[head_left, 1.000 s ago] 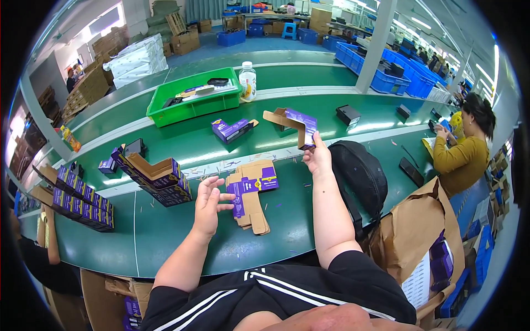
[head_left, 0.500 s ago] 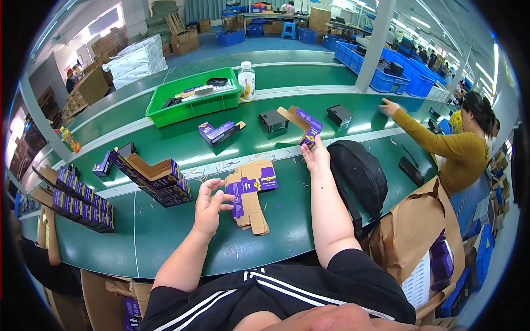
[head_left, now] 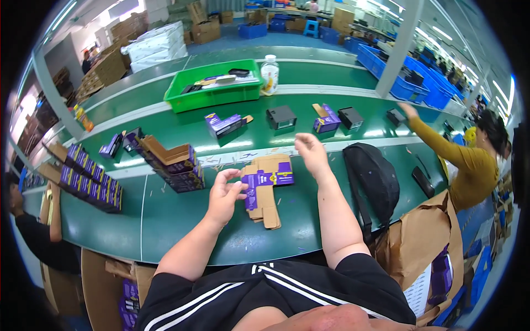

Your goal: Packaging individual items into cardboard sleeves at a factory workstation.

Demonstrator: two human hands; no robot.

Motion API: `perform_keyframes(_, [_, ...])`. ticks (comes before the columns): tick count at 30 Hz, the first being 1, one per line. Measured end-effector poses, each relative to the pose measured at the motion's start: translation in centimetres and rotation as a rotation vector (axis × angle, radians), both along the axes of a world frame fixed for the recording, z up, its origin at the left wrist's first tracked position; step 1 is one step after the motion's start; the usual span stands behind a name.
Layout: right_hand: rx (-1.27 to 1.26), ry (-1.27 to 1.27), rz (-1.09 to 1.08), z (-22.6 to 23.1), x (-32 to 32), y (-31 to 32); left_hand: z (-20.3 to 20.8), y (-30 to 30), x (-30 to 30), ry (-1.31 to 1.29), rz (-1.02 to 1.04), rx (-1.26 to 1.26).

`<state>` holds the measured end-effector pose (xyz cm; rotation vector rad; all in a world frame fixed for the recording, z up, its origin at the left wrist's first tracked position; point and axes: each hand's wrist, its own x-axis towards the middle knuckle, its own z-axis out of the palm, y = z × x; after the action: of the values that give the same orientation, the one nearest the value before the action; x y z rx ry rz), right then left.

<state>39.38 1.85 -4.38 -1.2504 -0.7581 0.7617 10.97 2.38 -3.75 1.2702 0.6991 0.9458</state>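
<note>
My left hand [head_left: 223, 199] is open with its fingers apart, at the left edge of a stack of flat purple and brown carton blanks [head_left: 265, 190]. My right hand [head_left: 312, 156] hovers to the right of the stack, fingers loosely curved and holding nothing. Beyond it, on the green belt, stands a folded purple carton [head_left: 328, 119] with a brown flap raised. Black box-shaped devices [head_left: 282, 117] sit on either side of that carton. Another purple carton [head_left: 225, 126] lies farther left, with a dark device partly in it.
Stacked purple cartons [head_left: 185, 168] stand on the left, with more [head_left: 91, 185] farther left. A green bin [head_left: 212, 98] and a bottle [head_left: 269, 76] are at the back. A black bag [head_left: 371, 179] lies right. Co-workers reach in on both sides, one towards a black device [head_left: 395, 116].
My right hand has let go of the purple carton, which now stands on the belt between two black devices. The hand has drawn back slightly, and the view has shifted.
</note>
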Motion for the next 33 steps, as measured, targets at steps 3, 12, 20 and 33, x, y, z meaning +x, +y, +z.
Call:
perform_keyframes(3, [-0.062,-1.109,0.301,1.0,-5.3,-1.3,-1.1,0.6,-1.2,0.022,0.015,0.035])
perform_keyframes(12, [-0.271,-1.430,0.404,-0.3,-9.1,-0.6,-1.4,1.5,-2.2,0.101,0.119,0.086])
perform_keyframes(20, [0.375,-1.110,0.273,1.7,-8.8,-3.8,1.0,-1.6,0.6,-0.299,-0.292,-0.288])
perform_keyframes(33, [0.111,0.050,0.516,2.0,-12.9,-3.0,1.6,0.0,-2.8,-0.091,-0.029,0.190])
